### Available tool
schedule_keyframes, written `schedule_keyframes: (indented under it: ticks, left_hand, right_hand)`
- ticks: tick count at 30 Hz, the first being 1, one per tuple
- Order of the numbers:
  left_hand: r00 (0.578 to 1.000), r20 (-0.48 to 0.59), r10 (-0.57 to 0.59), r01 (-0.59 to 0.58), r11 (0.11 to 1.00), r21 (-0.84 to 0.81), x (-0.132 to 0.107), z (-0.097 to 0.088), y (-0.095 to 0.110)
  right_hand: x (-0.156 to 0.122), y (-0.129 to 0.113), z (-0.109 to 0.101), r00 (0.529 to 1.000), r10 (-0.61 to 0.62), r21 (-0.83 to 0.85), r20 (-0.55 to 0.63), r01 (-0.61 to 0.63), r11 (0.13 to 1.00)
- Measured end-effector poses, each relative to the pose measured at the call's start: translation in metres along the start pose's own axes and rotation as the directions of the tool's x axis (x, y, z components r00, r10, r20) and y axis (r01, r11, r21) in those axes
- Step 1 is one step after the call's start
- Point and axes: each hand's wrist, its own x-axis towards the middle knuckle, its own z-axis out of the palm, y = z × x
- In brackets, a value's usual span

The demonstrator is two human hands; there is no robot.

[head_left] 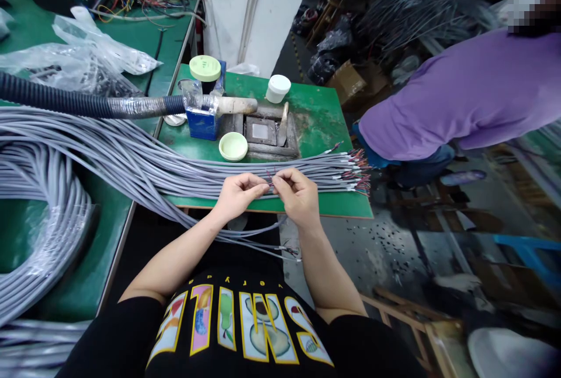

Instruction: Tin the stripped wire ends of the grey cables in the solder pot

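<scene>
My left hand point(239, 193) and my right hand point(297, 194) meet over the front edge of a small green table point(324, 115). Both pinch the thin coloured wire ends point(270, 181) of one grey cable between fingertips. A thick bundle of grey cables point(175, 165) runs from the left across the table. Their stripped ends point(357, 173) fan out at the table's right edge. A few loose cables point(263, 240) hang below my hands, over my lap.
A square metal pot point(262, 131) is set into the table, with a pale green lid point(233, 146), a white jar point(277, 88) and a blue box point(201, 121) around it. A corrugated black hose point(65, 103) reaches in from the left. A person in a purple shirt point(464, 92) bends at the right.
</scene>
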Motion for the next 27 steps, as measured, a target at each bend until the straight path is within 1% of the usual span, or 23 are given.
schedule_keyframes:
  ticks: [3, 5, 6, 8, 9, 10, 11, 13, 15, 17, 18, 20, 22, 24, 27]
  left_hand:
    - [1.0, 0.021, -0.023, 0.023, 1.0, -0.001, 0.0, 0.003, -0.005]
    - [0.999, 0.035, -0.008, 0.008, 1.0, 0.02, 0.001, 0.003, -0.007]
    - [0.999, 0.038, 0.008, -0.01, 0.998, 0.058, 0.001, 0.001, -0.007]
    - [0.996, 0.035, 0.086, -0.091, 0.972, 0.214, 0.003, -0.005, -0.005]
    - [0.988, 0.035, 0.151, -0.154, 0.933, 0.324, 0.004, -0.009, -0.003]
    - [0.973, 0.045, 0.227, -0.223, 0.87, 0.439, 0.006, -0.014, -0.003]
    - [0.95, 0.071, 0.303, -0.292, 0.788, 0.542, 0.007, -0.019, -0.003]
    - [0.895, 0.157, 0.417, -0.405, 0.613, 0.678, 0.01, -0.027, -0.006]
    - [0.842, 0.251, 0.477, -0.484, 0.463, 0.742, 0.012, -0.031, -0.012]
    - [0.796, 0.318, 0.515, -0.531, 0.344, 0.775, 0.013, -0.033, -0.02]
    - [0.78, 0.337, 0.527, -0.542, 0.299, 0.786, 0.014, -0.032, -0.023]
    - [0.761, 0.354, 0.543, -0.549, 0.249, 0.798, 0.014, -0.032, -0.028]
    - [0.75, 0.359, 0.556, -0.554, 0.23, 0.8, 0.015, -0.031, -0.031]
    - [0.737, 0.362, 0.571, -0.561, 0.217, 0.799, 0.016, -0.032, -0.033]
    - [0.728, 0.366, 0.58, -0.568, 0.211, 0.795, 0.016, -0.033, -0.034]
  right_hand:
    - [0.006, 0.003, 0.0, 1.0, -0.023, 0.058, 0.022, 0.022, 0.998]
    - [0.014, 0.0, -0.001, 0.997, -0.045, 0.065, 0.06, 0.041, 0.997]
    - [0.02, -0.003, -0.002, 0.995, -0.054, 0.049, 0.089, 0.05, 0.998]
    - [0.037, -0.011, -0.004, 0.983, -0.068, -0.029, 0.171, 0.074, 0.997]
    - [0.048, -0.016, -0.005, 0.972, -0.072, -0.092, 0.225, 0.094, 0.991]
    - [0.06, -0.021, -0.004, 0.956, -0.072, -0.166, 0.286, 0.124, 0.978]
    - [0.073, -0.025, -0.002, 0.934, -0.069, -0.245, 0.35, 0.163, 0.956]
    - [0.1, -0.033, 0.006, 0.878, -0.038, -0.401, 0.478, 0.256, 0.879]
    - [0.124, -0.037, 0.019, 0.814, 0.031, -0.532, 0.58, 0.35, 0.771]
    - [0.144, -0.039, 0.036, 0.751, 0.123, -0.629, 0.649, 0.439, 0.642]
    - [0.151, -0.039, 0.045, 0.719, 0.17, -0.661, 0.673, 0.483, 0.573]
    - [0.163, -0.039, 0.061, 0.665, 0.263, -0.699, 0.699, 0.558, 0.446]
    - [0.171, -0.038, 0.074, 0.617, 0.346, -0.707, 0.707, 0.613, 0.353]
    - [0.176, -0.036, 0.084, 0.578, 0.418, -0.706, 0.701, 0.646, 0.29]
    - [0.179, -0.034, 0.095, 0.531, 0.499, -0.694, 0.685, 0.683, 0.226]
